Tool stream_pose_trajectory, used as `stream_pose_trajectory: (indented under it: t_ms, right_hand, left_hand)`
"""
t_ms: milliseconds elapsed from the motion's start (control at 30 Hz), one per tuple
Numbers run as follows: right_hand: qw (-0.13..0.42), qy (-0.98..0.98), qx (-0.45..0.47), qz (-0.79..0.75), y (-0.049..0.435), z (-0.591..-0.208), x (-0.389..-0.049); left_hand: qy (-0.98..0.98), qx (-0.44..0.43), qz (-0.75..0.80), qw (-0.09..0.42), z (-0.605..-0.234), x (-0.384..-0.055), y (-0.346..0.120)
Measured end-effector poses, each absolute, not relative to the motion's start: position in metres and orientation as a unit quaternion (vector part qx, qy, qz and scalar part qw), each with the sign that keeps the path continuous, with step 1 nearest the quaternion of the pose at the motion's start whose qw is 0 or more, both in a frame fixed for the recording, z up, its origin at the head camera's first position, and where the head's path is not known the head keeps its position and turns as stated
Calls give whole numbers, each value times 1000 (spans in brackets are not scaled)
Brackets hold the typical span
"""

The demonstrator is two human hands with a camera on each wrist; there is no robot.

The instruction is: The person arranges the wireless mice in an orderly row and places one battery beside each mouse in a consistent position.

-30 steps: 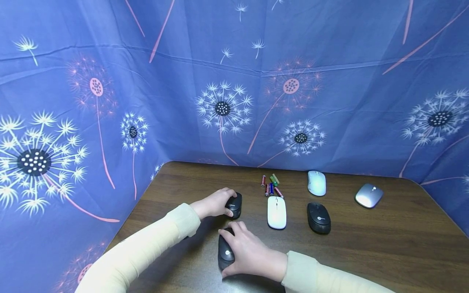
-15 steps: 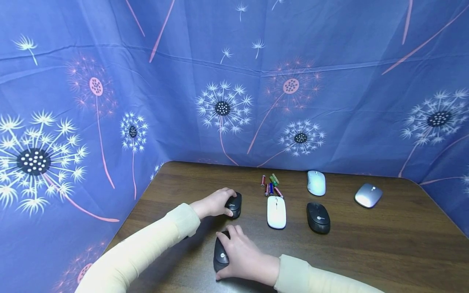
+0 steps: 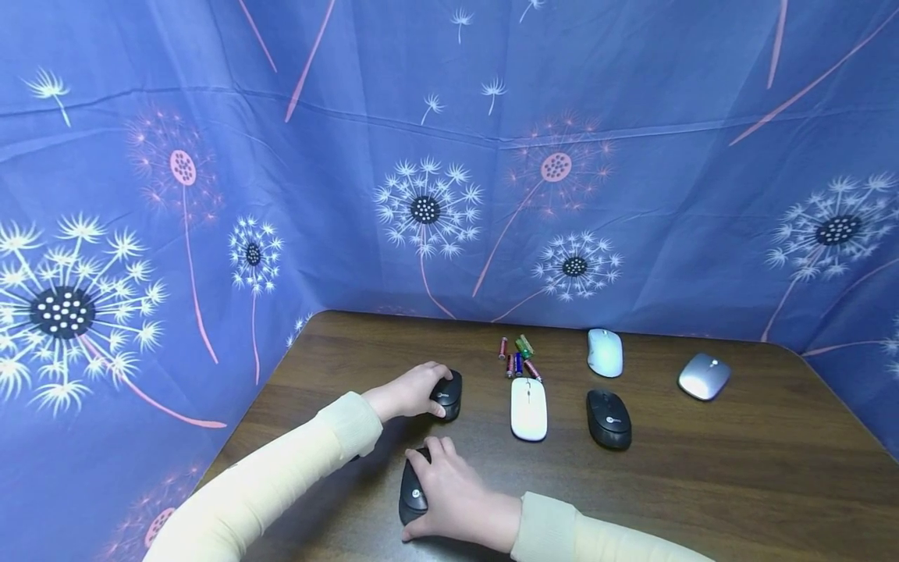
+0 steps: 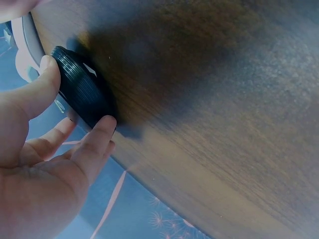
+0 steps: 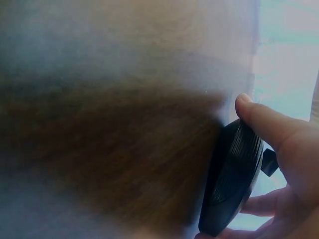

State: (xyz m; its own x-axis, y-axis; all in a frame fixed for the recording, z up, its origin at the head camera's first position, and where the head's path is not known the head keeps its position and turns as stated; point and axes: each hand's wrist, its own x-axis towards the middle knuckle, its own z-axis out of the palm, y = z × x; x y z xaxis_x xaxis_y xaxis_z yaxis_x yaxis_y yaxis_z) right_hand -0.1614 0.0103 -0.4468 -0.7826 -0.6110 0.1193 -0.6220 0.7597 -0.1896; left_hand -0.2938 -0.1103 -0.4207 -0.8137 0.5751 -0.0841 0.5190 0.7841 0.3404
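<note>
- While both hands are busy, each has its own mouse: the farther black mouse (image 3: pixel 450 395) sits on the left side of the counter (image 3: pixel 744 468), the nearer black mouse (image 3: pixel 413 493) closer to the person; whether either is raised slightly, I can't tell.
- Either should handle as a light, stiff shell, not very fragile, perhaps slippery on its smooth top; the ridged sides look like surer places to grip.
- Taking hold at the two ends seems sensible, without squeezing the buttons.
- The left hand (image 3: pixel 409 392) is spread about a mouse's length, thumb on the near end and fingertips on the far end, clamped on the farther one.
- The right hand (image 3: pixel 460 493) spans the nearer one likewise, thumb near, fingers far.
- The two hands are apart, with bare counter between.
</note>
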Motion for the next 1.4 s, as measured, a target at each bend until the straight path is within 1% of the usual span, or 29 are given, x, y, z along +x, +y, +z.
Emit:
stream_pose_trajectory:
  t_ms: [133,367,667,1100,1400]
  right_hand:
    - [8,-937,328,119,12,-448,-163]
    - [3,-938,327,119,13,-447,-164]
    - [-5,-939,327,108,12,-446,-164]
    - [-55,-916,360,166,27,-441,-165]
    - [-98,-898,377,206,49,-438,-169]
  left_hand:
    - [939,292,158,91,-421,-293,-110]
    - [940,293,149,91,-422,-295,-111]
    - [942,281,145,109,-421,-296,-112]
    - [941,283,155,104,-419,-295,-112]
    - [942,280,151,107,-421,-295,-110]
